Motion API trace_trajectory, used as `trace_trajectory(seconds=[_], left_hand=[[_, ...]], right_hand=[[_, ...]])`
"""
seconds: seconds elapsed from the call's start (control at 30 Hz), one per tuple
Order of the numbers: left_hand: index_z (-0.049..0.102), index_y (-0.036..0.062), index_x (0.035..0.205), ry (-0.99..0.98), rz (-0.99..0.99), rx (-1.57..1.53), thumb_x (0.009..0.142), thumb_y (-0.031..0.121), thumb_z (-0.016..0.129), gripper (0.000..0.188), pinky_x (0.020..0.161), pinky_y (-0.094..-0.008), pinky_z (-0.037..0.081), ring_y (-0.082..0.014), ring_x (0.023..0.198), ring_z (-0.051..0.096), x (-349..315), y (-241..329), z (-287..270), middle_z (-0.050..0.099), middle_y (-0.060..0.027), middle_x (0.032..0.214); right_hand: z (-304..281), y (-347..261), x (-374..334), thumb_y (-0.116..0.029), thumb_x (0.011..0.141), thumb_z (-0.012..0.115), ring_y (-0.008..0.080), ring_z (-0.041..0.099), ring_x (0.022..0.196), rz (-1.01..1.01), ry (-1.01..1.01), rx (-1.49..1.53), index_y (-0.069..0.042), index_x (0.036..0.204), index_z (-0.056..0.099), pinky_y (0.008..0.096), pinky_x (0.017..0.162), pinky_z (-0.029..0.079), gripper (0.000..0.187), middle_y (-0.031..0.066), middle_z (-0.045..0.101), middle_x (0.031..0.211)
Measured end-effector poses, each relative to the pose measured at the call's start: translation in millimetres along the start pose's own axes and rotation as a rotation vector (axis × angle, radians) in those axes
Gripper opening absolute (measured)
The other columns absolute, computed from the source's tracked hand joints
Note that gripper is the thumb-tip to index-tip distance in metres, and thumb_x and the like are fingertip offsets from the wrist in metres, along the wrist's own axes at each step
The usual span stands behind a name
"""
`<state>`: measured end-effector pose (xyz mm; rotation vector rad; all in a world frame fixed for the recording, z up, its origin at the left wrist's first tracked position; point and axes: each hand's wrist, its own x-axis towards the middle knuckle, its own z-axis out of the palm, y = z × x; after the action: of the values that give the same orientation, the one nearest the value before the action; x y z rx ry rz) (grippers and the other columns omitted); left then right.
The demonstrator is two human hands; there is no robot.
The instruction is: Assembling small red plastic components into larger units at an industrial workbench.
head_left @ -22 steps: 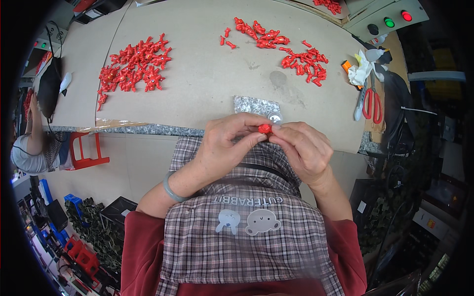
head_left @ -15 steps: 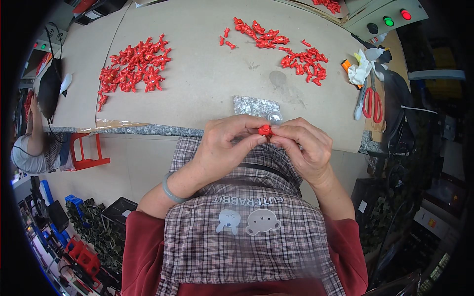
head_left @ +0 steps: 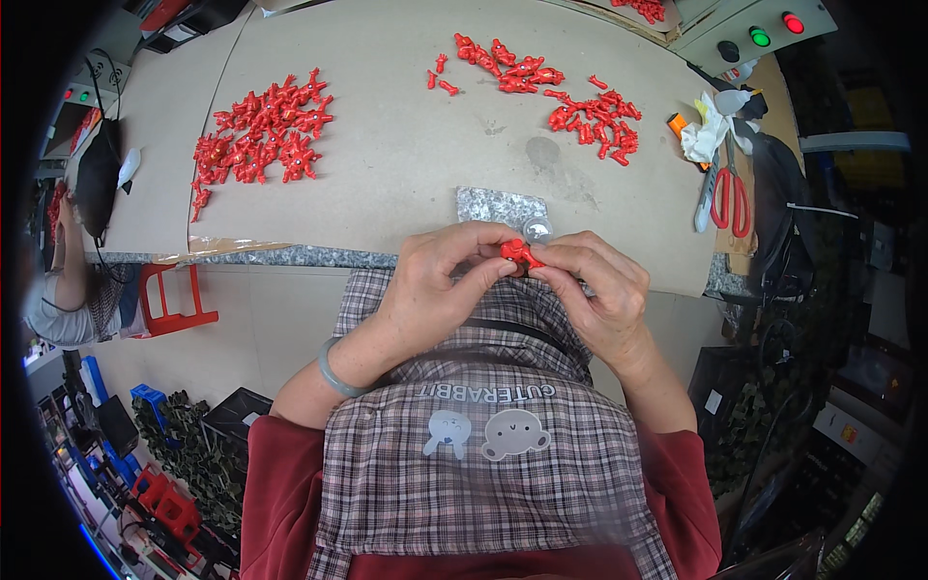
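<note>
A small red plastic figure [head_left: 516,252] is pinched between both hands at the near edge of the table. My left hand [head_left: 447,275] grips its left side with thumb and forefinger. The thumb and forefinger of my right hand [head_left: 601,286] close on its right end, where a small red part sticks out. The fingers hide some of the figure. Just beyond my fingertips sits a small clear round piece [head_left: 536,228], beside a speckled grey patch [head_left: 501,205] on the table covering.
A heap of red figures [head_left: 261,130] lies at left, with more red bodies [head_left: 507,66] and small red parts [head_left: 597,121] at far right. Red-handled scissors [head_left: 732,203], a knife and white tissue [head_left: 710,130] lie right. Beyond the left end, another person [head_left: 60,300] sits.
The red figure has turned between my fingers, and more of it shows toward my right hand. Both hands stay in nearly the same place. The piles have not changed.
</note>
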<state>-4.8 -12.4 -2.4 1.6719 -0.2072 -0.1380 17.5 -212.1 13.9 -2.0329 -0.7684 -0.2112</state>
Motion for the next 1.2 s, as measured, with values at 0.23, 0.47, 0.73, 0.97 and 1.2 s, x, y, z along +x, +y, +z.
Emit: trace_trajectory(seconds=[0.23,0.47,0.73,0.97,1.2], left_hand=[[0.069,0.0007,0.106,0.073,0.230,0.251,0.086,0.002,0.070,0.020,0.074,-0.0295,0.059,-0.0213,0.085,0.074,-1,2,2,0.074,-0.0117,0.096],[0.065,-0.0014,0.105,0.098,0.372,0.311,0.084,-0.001,0.070,0.022,0.067,-0.0327,0.059,-0.0273,0.079,0.073,-3,-2,3,0.072,-0.0146,0.094],[0.065,-0.0026,0.105,0.082,0.404,0.350,0.083,-0.002,0.070,0.023,0.067,-0.0329,0.059,-0.0284,0.079,0.073,-2,-2,1,0.072,-0.0160,0.094],[0.065,-0.0029,0.104,0.072,0.362,0.340,0.083,-0.002,0.071,0.022,0.066,-0.0325,0.059,-0.0285,0.078,0.072,-4,0,2,0.072,-0.0159,0.093],[0.065,-0.0029,0.103,0.076,0.369,0.343,0.083,-0.002,0.070,0.021,0.066,-0.0322,0.059,-0.0280,0.078,0.073,-4,-2,3,0.072,-0.0155,0.093]], right_hand=[[6,2,-2,0.002,0.073,0.079,0.0257,0.069,0.071,-0.170,0.072,-0.097,0.004,0.094,0.068,0.0321,0.059,0.056,0.023,0.0136,0.068,0.080],[9,4,-6,0.002,0.073,0.079,0.0254,0.069,0.070,-0.199,0.080,-0.093,0.004,0.095,0.068,0.0312,0.058,0.056,0.025,0.0132,0.068,0.080],[11,3,-6,0.000,0.073,0.079,0.0237,0.070,0.069,-0.155,0.092,-0.064,0.002,0.090,0.070,0.0296,0.060,0.056,0.020,0.0123,0.071,0.080],[12,6,-8,0.000,0.073,0.079,0.0238,0.070,0.068,-0.154,0.093,-0.045,0.002,0.089,0.070,0.0297,0.059,0.055,0.019,0.0123,0.071,0.080],[11,8,-9,0.005,0.074,0.076,0.0275,0.069,0.069,-0.203,0.060,-0.009,0.005,0.094,0.066,0.0334,0.058,0.056,0.022,0.0149,0.067,0.080]])
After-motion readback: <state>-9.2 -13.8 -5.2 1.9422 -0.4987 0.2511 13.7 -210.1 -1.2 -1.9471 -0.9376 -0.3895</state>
